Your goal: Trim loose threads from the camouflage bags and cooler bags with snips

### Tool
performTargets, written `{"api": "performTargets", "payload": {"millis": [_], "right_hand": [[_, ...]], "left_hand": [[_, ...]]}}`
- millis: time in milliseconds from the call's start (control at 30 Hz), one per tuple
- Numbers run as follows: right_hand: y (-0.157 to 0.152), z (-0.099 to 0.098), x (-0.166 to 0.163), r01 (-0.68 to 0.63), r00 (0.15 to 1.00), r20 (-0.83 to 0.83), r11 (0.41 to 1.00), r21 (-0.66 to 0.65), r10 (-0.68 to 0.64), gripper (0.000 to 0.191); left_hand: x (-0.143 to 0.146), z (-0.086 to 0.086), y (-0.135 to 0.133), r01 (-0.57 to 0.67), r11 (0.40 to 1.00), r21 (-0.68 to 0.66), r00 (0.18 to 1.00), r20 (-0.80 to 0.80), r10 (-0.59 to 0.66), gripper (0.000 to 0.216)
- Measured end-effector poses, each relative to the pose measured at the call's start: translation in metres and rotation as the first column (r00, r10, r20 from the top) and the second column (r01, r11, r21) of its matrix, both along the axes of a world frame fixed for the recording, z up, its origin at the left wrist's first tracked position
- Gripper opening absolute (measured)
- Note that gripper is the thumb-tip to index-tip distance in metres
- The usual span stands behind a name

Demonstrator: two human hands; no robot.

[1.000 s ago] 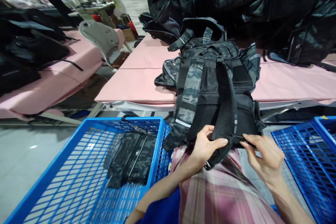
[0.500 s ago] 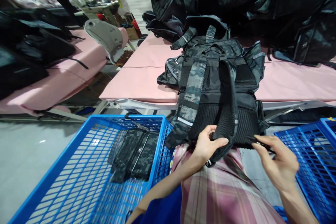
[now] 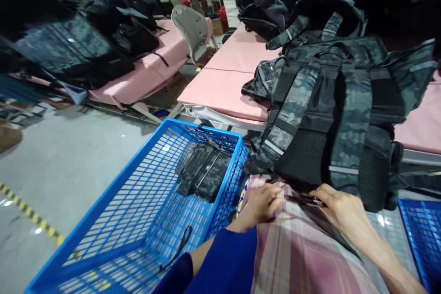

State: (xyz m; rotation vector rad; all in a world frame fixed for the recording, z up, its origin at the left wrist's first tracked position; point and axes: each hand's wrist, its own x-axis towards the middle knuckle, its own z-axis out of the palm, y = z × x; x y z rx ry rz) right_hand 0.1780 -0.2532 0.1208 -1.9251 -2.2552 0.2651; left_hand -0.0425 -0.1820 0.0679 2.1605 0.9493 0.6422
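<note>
A camouflage backpack (image 3: pixel 317 110) stretches away just beyond both hands. Before its near end, the right hand (image 3: pixel 341 206), closer, grips a dark tool (image 3: pixel 305 199); whether the left hand's (image 3: pixel 259 204) curled fingers hold anything, I can't tell.

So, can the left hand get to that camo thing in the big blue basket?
Probably yes: the left hand looks close to the blue basket, whose top is open above the camo thing. It would just have to go over the side.
</note>
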Motion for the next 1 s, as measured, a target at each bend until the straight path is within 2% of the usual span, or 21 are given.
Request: {"api": "performTargets", "payload": {"millis": [100, 167, 233, 267, 300, 367, 400, 433, 467, 500, 567, 600, 633, 667, 700, 767, 867, 1000], "right_hand": [[-0.006, 0.002, 0.007, 0.042, 0.987, -0.158, 0.999, 0.009, -0.040, 0.027], [-0.005, 0.006, 0.007, 0.074, 0.955, -0.287, 0.997, 0.006, -0.070, 0.031], [-0.003, 0.009, 0.006, 0.124, 0.905, -0.409, 0.992, -0.013, -0.118, 0.033], [-0.001, 0.010, 0.005, 0.146, 0.875, -0.461, 0.989, -0.034, -0.145, 0.032], [0.000, 0.010, 0.005, 0.161, 0.844, -0.509, 0.985, -0.064, -0.171, 0.031], [0.002, 0.010, 0.003, 0.181, 0.770, -0.596, 0.974, -0.136, -0.227, 0.030], [0.003, 0.010, 0.002, 0.198, 0.726, -0.638, 0.967, -0.163, -0.256, 0.030], [0.004, 0.010, 0.000, 0.230, 0.684, -0.672, 0.958, -0.171, -0.284, 0.031], [0.005, 0.010, -0.002, 0.273, 0.651, -0.695, 0.949, -0.160, -0.305, 0.032], [0.006, 0.011, -0.005, 0.317, 0.634, -0.707, 0.939, -0.131, -0.313, 0.032], [0.008, 0.013, -0.011, 0.375, 0.645, -0.705, 0.926, -0.044, -0.295, 0.031], [0.009, 0.013, -0.014, 0.389, 0.662, -0.697, 0.921, 0.004, -0.276, 0.029], [0.010, 0.012, -0.016, 0.397, 0.677, -0.691, 0.917, 0.050, -0.255, 0.027], [0.010, 0.011, -0.018, 0.406, 0.687, -0.687, 0.909, 0.094, -0.236, 0.024], [0.010, 0.010, -0.019, 0.419, 0.694, -0.685, 0.898, 0.134, -0.222, 0.021], [0.009, 0.005, -0.019, 0.445, 0.705, -0.678, 0.875, 0.193, -0.208, 0.017], [0.008, 0.000, -0.017, 0.479, 0.713, -0.668, 0.843, 0.245, -0.210, 0.016], [0.007, -0.003, -0.014, 0.490, 0.710, -0.670, 0.834, 0.253, -0.214, 0.015]], "left_hand": [[-0.016, -0.014, 0.007, -0.207, 0.961, 0.185, 0.969, -0.098, 0.227, 0.022], [-0.013, -0.014, 0.017, -0.285, 0.931, 0.228, 0.923, -0.195, 0.331, 0.029], [-0.006, -0.008, 0.029, -0.356, 0.911, 0.208, 0.878, -0.259, 0.402, 0.031], [-0.003, -0.003, 0.035, -0.397, 0.904, 0.158, 0.867, -0.259, 0.426, 0.028], [0.000, 0.003, 0.040, -0.441, 0.896, 0.044, 0.870, -0.226, 0.439, 0.025], [0.003, 0.015, 0.046, -0.446, 0.844, -0.297, 0.895, -0.123, 0.430, 0.012], [0.004, 0.022, 0.047, -0.381, 0.787, -0.485, 0.913, -0.063, 0.404, 0.006], [0.005, 0.028, 0.047, -0.265, 0.695, -0.668, 0.927, 0.023, 0.375, 0.009], [0.007, 0.034, 0.045, -0.111, 0.564, -0.818, 0.922, 0.127, 0.365, 0.015], [0.011, 0.039, 0.042, 0.059, 0.404, -0.913, 0.892, 0.230, 0.389, 0.020], [0.024, 0.049, 0.035, 0.345, 0.055, -0.937, 0.765, 0.314, 0.562, 0.023], [0.032, 0.052, 0.032, 0.423, -0.074, -0.903, 0.701, 0.274, 0.659, 0.021], [0.040, 0.055, 0.029, 0.441, -0.141, -0.886, 0.653, 0.209, 0.728, 0.018], [0.048, 0.057, 0.026, 0.430, -0.176, -0.886, 0.618, 0.147, 0.772, 0.015], [0.054, 0.058, 0.024, 0.409, -0.182, -0.894, 0.588, 0.106, 0.802, 0.012], [0.064, 0.059, 0.021, 0.379, -0.148, -0.913, 0.552, 0.095, 0.828, 0.011], [0.068, 0.056, 0.019, 0.385, -0.119, -0.915, 0.561, 0.129, 0.817, 0.012], [0.066, 0.050, 0.017, 0.406, -0.142, -0.903, 0.605, 0.150, 0.782, 0.013]]}}
